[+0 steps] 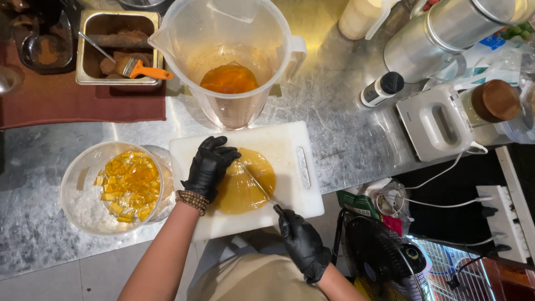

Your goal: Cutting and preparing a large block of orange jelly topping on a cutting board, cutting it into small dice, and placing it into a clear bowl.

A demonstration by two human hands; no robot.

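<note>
A round amber jelly slab (239, 184) is seen lying flat on a white cutting board (290, 150) near the middle of the steel counter (340, 128). It is pinned at its nine-o'clock edge by the left hand (209, 167), black-gloved, whose fingers are spread and pressed down on its glossy top. A knife (259, 187) is gripped by its handle in the right hand (301, 239), also gloved, with the fingers closed around it at the slab's five-o'clock side, and the blade is laid diagonally across the jelly. The slab is judged soft, wobbly and wet-slick, light for its spread, and likely to tear or slide if pinched; it is best steadied by flat pressure from above near the rim, away from the blade, and lifted only with support underneath. At nine o'clock from the board a clear glass bowl (75, 184) is set, and a heap of yellow jelly cubes (129, 187) is held in it. At twelve o'clock a large translucent plastic pitcher (223, 67) stands, with a shallow pool of orange liquid or jelly at its bottom. At eleven o'clock a steel tray (89, 47) is found, in which brown lumps and an orange-handled brush (142, 69) are kept.
</note>
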